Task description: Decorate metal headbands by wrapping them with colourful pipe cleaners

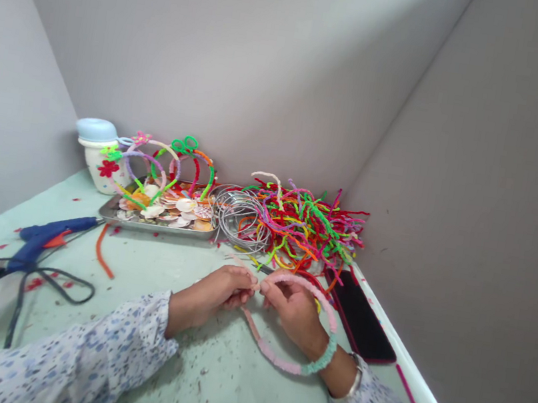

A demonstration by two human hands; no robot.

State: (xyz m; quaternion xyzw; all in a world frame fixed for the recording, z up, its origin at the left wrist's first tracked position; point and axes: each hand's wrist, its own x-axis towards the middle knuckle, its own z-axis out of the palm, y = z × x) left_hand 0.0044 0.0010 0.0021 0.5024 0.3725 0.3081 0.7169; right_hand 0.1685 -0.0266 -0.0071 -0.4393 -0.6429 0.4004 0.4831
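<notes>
A hoop [282, 365] wrapped in pale pink, mint and peach fuzzy stems hangs between my hands, its right side lying over my right wrist. My left hand [217, 293] pinches a peach fuzzy stem at the hoop's end, fingertips pressed together. Close beside it, thumb and fingers of my right hand [294, 308] are closed on the pink part of the hoop. The fingertips of both hands nearly touch. Behind them lies a large pile of colourful fuzzy stems [306, 224], next to a coil of silver wire [240, 221].
A metal tray [158, 229] holds shells, with decorated hoops [194, 163] standing at it. A white jar with a blue lid [103, 163] stands at the back left. Left lies a blue glue gun [40, 241] with a black cord; right, a dark phone [362, 320]. Walls enclose the table.
</notes>
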